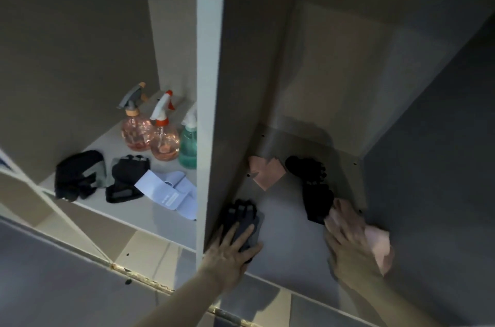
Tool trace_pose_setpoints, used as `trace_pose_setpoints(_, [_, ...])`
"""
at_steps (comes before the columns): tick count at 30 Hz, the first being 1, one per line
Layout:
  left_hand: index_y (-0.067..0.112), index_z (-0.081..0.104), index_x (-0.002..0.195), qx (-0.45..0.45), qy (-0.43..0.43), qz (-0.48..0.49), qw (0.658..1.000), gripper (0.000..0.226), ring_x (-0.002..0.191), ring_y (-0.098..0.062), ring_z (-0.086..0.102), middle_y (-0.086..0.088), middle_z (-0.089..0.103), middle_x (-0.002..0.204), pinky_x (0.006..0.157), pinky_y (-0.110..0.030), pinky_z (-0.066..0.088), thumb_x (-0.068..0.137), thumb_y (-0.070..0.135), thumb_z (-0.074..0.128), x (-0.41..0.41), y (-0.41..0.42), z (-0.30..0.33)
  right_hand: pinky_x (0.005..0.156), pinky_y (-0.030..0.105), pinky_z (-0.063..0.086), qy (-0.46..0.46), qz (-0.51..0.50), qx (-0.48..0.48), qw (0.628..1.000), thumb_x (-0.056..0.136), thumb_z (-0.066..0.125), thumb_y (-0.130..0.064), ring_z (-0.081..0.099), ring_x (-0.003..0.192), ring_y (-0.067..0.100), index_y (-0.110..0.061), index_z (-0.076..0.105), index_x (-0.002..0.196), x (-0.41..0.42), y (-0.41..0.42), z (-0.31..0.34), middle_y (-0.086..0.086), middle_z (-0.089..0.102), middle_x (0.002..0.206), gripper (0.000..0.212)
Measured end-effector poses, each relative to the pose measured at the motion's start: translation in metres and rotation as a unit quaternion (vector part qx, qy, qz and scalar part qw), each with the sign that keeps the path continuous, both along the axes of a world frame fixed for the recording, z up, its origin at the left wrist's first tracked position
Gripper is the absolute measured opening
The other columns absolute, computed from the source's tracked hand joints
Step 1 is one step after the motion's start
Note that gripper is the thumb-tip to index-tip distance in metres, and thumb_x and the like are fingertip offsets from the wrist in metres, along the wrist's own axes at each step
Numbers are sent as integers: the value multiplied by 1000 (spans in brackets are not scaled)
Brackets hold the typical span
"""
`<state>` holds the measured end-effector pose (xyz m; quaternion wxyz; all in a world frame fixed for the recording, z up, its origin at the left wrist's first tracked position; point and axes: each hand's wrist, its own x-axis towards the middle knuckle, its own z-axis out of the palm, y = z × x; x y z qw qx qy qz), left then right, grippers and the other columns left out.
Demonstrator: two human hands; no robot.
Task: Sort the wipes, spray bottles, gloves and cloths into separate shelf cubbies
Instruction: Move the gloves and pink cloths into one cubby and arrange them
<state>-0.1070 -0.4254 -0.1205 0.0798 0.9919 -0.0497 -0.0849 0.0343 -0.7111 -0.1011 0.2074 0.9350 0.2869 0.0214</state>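
The left hand (232, 247) lies flat with its fingers straight and spread, pressing on a black-and-grey glove (244, 222) that sits on the floor of the right cubby (289, 219), tight against the white divider panel (211, 85). The glove's fingers point away from the person, past the fingertips. The right hand (348, 241) is blurred; it rests over a pink cloth (380, 249) near the cubby's right wall, the cloth bulging out to the right of the palm, and whether the fingers are curled round it I cannot tell. Just beyond this hand's fingertips lies a black glove (317, 203), and touching that one's far end another black glove (305, 168) with fingers spread. Left of this, near the divider, a second pink cloth (266, 172) lies flat at the back of the same cubby.

The left cubby (150, 208), on the other side of the divider, holds three spray bottles at the back: a pink one with a grey trigger (135, 131), a pink one with a white and orange trigger (164, 143), and a green one (188, 148) partly hidden by the divider. In front of them lie a black and grey glove (79, 175), another dark glove (126, 183), and a flat white wipes pack (171, 194).
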Motion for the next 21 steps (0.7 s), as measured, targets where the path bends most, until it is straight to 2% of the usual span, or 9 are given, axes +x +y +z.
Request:
trace_pose_setpoints(2, [46, 6, 147, 5, 23, 7, 1000, 52, 147, -27, -12, 10, -18, 158, 119, -49, -2, 99, 40, 25, 3, 5, 4, 101, 57, 27, 12, -105, -9, 994, 65, 37, -32, 55, 107, 44, -4, 74, 96, 5, -19, -10, 22, 68, 109, 56])
trace_pose_setpoints(4, [45, 3, 147, 12, 35, 8, 999, 53, 146, -28, -13, 9, -18, 158, 119, -47, -2, 99, 43, 26, 3, 5, 5, 96, 58, 33, 20, -138, 19, 990, 65, 32, -30, 51, 102, 42, -3, 74, 87, 3, -27, -6, 25, 68, 97, 56])
trace_pose_setpoints(7, [41, -8, 148, 39, 53, 2, 998, 63, 146, -29, -15, 5, -21, 157, 118, -48, -7, 97, 53, 26, 0, 4, 12, 97, 58, 29, -15, -74, 90, 993, 61, 36, -32, 48, 110, 42, -3, 71, 96, -11, -3, 18, 26, 64, 110, 57])
trace_pose_setpoints(9, [35, -2, 150, 40, 8, 1, 999, 68, 147, -28, -10, -2, -15, 158, 118, -48, -10, 94, 53, 31, -5, 2, 23, 106, 55, 21, -39, -17, 156, 987, 63, 40, -33, 46, 119, 40, -6, 70, 103, -28, 25, 31, 23, 61, 121, 57])
trace_pose_setpoints(11, [28, 34, 144, -30, -26, 0, 999, 66, 142, -26, 29, -8, 26, 155, 117, -45, 23, 82, 49, 41, -17, 3, 38, 105, 46, 24, -26, 17, 202, 979, 64, 40, -35, 45, 116, 31, -13, 73, 98, -52, 59, 41, 16, 68, 111, 52])
trace_pose_setpoints(13, [28, 56, 124, -130, -102, -12, 986, 53, 112, -19, 63, -2, 60, 130, 83, -29, 54, 74, 44, 48, -38, 10, 54, 81, 38, 41, 9, 47, 246, 968, 64, 40, -37, 55, 100, 21, -24, 73, 85, -84, 96, 52, 1, 71, 91, 41])
trace_pose_setpoints(14, [30, 59, 116, -163, -158, -7, 974, 44, 97, -15, 67, 2, 65, 117, 68, -22, 55, 74, 41, 51, -51, 18, 63, 69, 33, 45, 30, 62, 272, 960, 65, 42, -38, 60, 90, 16, -31, 70, 81, -102, 115, 60, -6, 66, 84, 34])
trace_pose_setpoints(16, [32, 60, 106, -197, -211, 40, 957, 30, 79, -12, 66, 8, 66, 100, 55, -19, 50, 77, 36, 53, -77, 45, 84, 61, 22, 42, 67, 90, 324, 939, 69, 47, -40, 58, 79, 7, -37, 64, 81, -139, 156, 80, -13, 58, 78, 21])
trace_pose_setpoints(21, [32, 57, 116, -211, -224, 236, 922, 36, 88, -17, 66, 8, 60, 112, 67, -34, 57, 81, 36, 50, -130, 158, 112, 70, 18, 39, 135, 120, 402, 898, 74, 51, -39, 52, 86, 1, -36, 59, 95, -199, 261, 116, -16, 57, 90, 23])
